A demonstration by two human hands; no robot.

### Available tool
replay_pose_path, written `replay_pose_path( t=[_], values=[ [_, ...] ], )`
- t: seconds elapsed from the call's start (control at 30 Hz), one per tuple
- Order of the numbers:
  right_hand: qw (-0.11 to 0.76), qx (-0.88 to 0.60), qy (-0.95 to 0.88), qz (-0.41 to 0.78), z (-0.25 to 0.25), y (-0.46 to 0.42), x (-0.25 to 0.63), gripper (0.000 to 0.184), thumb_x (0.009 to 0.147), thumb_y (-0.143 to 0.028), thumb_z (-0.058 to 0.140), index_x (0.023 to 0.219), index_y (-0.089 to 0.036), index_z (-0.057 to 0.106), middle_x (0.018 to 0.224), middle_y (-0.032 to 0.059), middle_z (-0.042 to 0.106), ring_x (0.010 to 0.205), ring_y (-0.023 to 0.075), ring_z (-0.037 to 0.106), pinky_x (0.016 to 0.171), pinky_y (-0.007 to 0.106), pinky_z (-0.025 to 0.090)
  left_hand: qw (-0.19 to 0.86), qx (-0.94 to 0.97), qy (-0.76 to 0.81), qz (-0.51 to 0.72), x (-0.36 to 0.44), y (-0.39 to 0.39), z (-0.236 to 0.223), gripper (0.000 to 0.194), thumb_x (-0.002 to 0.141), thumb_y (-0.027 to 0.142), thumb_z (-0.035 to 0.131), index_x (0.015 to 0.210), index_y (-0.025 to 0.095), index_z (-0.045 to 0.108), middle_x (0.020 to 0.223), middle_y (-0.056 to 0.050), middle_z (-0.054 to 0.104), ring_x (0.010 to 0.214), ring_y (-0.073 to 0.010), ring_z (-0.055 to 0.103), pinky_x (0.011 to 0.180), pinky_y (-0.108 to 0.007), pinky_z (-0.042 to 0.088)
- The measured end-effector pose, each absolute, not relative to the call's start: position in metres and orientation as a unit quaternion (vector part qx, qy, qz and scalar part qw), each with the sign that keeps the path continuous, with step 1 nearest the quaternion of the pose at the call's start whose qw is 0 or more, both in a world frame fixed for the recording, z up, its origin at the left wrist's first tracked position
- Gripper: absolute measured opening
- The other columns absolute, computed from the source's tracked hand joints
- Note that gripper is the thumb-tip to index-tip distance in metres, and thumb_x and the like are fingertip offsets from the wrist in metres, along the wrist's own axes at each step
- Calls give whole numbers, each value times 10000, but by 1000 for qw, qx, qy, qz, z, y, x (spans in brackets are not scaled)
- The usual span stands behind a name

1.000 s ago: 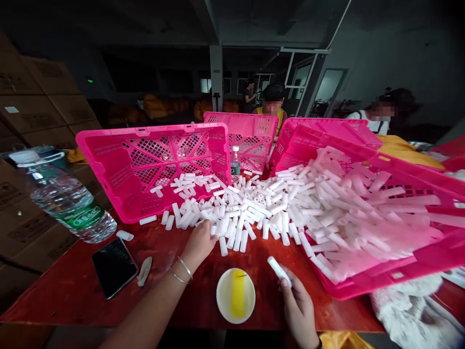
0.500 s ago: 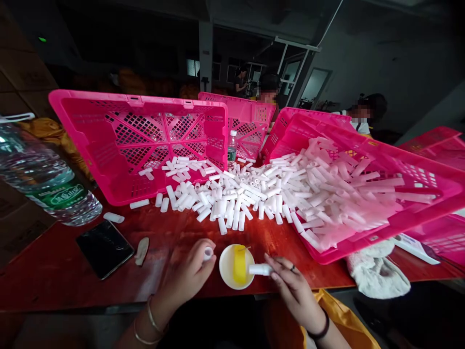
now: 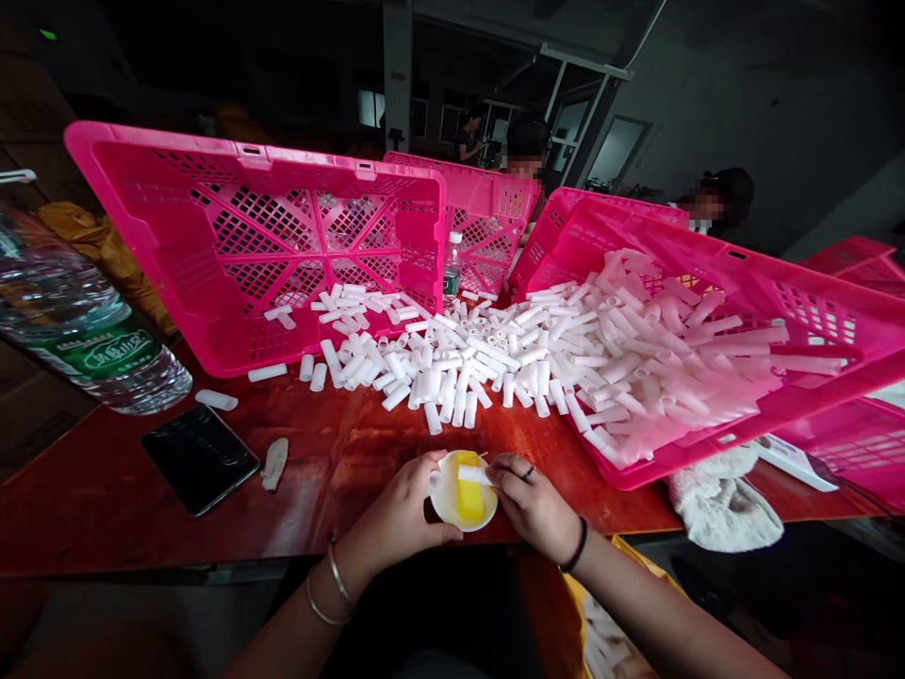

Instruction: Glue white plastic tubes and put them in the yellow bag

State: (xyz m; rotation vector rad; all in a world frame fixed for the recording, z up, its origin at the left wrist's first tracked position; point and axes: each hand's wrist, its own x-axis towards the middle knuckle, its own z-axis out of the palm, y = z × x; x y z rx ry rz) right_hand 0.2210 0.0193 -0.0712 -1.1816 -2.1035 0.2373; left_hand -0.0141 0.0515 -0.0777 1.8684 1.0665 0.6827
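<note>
A small white bowl (image 3: pixel 444 509) stands near the table's front edge with a yellow block (image 3: pixel 469 500) in it. My left hand (image 3: pixel 402 507) is at the bowl's left side, its thumb by the near rim; between its curled fingers the round end of a short white tube (image 3: pixel 434 479) shows. From the right, my right hand (image 3: pixel 535 507) pinches another white plastic tube (image 3: pixel 475 475), which lies level across the top of the yellow block. Whether that tube presses on the block I cannot tell. Beyond the bowl spreads a heap of loose white tubes (image 3: pixel 452 368).
A pink crate (image 3: pixel 255 156) lies tipped at the left, another pink crate (image 3: pixel 764 269) spills tubes at the right. A big water bottle (image 3: pixel 106 344), a phone (image 3: pixel 200 460) and a pale scrap (image 3: pixel 275 463) are at the left. A white cloth (image 3: pixel 728 509) hangs over the right edge.
My left hand has moved right, up to the bowl. My right hand has brought its tube left, over the yellow block. The view has tilted slightly.
</note>
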Motion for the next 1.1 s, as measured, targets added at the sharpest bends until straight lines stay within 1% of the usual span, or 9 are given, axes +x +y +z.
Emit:
replay_pose_path(
  t=[0.13, 0.2, 0.33, 0.47, 0.57, 0.67, 0.77, 0.97, 1.1],
  values=[
    [323, -410, -834, 178, -60, 30, 230, 202, 902, -162, 470, 959, -207, 659, 1046, 95, 627, 995, 230, 608, 850, 388, 532, 420, 760, 412, 276, -17, 54, -76, 874, 530, 290, 858, 1306, 244, 459, 1323, -119, 520, 1203, -323, 509, 1039, -478, 409],
    [326, -418, -812, 241, -60, 33, 232, 163, 883, -206, 534, 1020, -195, 621, 1020, 89, 625, 966, 214, 611, 840, 369, 533, 420, 770, 399, 267, -19, 56, -74, 862, 550, 295, 851, 1312, 240, 452, 1327, -118, 519, 1216, -321, 498, 1049, -481, 397],
    [357, -508, -679, 391, -69, 28, 229, 331, 901, -404, 527, 1127, -166, 573, 879, 59, 658, 677, 154, 623, 612, 293, 553, 405, 790, 384, 254, -19, 58, -70, 849, 522, 317, 867, 1269, 219, 476, 1410, -144, 429, 1303, -356, 399, 1072, -514, 359],
    [369, -498, -735, 275, -70, 18, 226, 223, 913, -354, 522, 917, -186, 669, 884, 76, 639, 825, 196, 627, 770, 347, 538, 408, 780, 396, 264, -13, 57, -69, 890, 470, 351, 888, 1246, 213, 474, 1346, -151, 471, 1233, -357, 460, 1029, -511, 401],
    [367, -440, -797, 192, -67, 10, 227, 173, 918, -256, 499, 935, -221, 668, 976, 89, 590, 938, 207, 587, 816, 351, 525, 413, 770, 408, 265, -11, 56, -71, 868, 501, 324, 874, 1259, 219, 463, 1295, -130, 513, 1158, -324, 519, 1002, -480, 429],
    [379, -446, -772, 249, -67, 4, 226, 210, 903, -299, 541, 1090, -235, 609, 1010, 81, 592, 945, 205, 595, 836, 362, 528, 407, 769, 413, 268, -12, 56, -74, 858, 500, 316, 872, 1255, 226, 475, 1300, -115, 519, 1142, -317, 532, 994, -464, 440],
    [386, -499, -691, 352, -70, -2, 220, 338, 934, -369, 488, 1229, -207, 523, 927, 65, 640, 739, 172, 635, 694, 335, 565, 401, 773, 412, 267, -13, 56, -75, 853, 517, 308, 865, 1267, 229, 466, 1319, -114, 509, 1145, -308, 535, 994, -452, 444],
    [409, -470, -754, 209, -71, -6, 213, 176, 913, -256, 514, 986, -223, 671, 1012, 103, 595, 983, 224, 595, 828, 375, 534, 390, 782, 413, 256, -12, 56, -76, 845, 533, 309, 864, 1268, 226, 457, 1332, -115, 505, 1181, -314, 519, 1003, -453, 445],
    [422, -497, -676, 344, -75, -8, 214, 262, 917, -368, 523, 1106, -201, 595, 876, 68, 630, 745, 185, 641, 643, 330, 572, 391, 783, 411, 256, -12, 57, -77, 818, 551, 288, 854, 1263, 214, 459, 1346, -120, 496, 1178, -314, 529, 1003, -450, 453]
  ],
)
